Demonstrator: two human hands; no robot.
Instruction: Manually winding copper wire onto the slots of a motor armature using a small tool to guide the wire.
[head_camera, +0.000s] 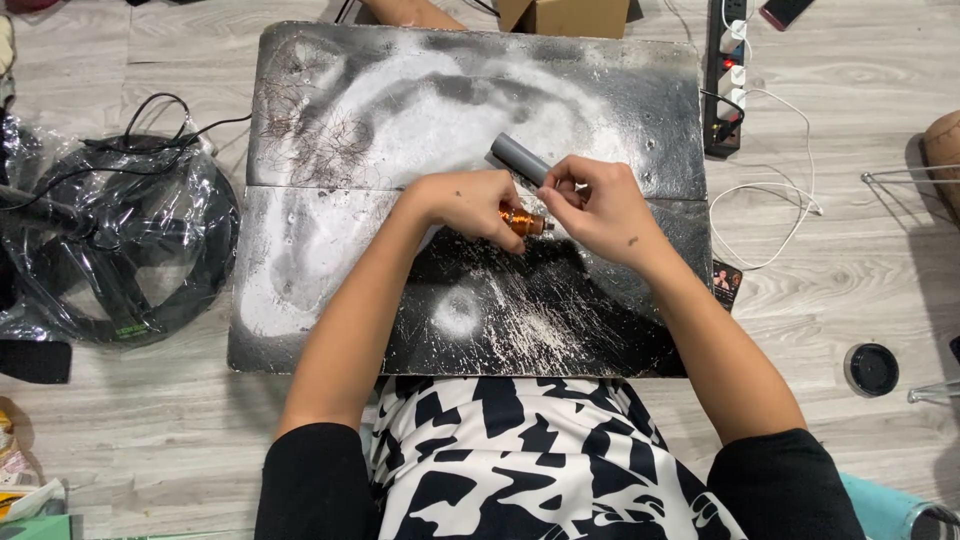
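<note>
Short black sleeves, black-and-white patterned garment beneath.

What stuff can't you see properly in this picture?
- Copper coil: most of it is hidden inside the left hand; head view.
- Grey tube: its lower end disappears behind the right hand.
- Cardboard box: cut off by the top edge.
- Small card on the floor: too small to make out.
- Black wheel: blurred by its shiny plastic wrap.

Both hands together, fingers pinched.
</note>
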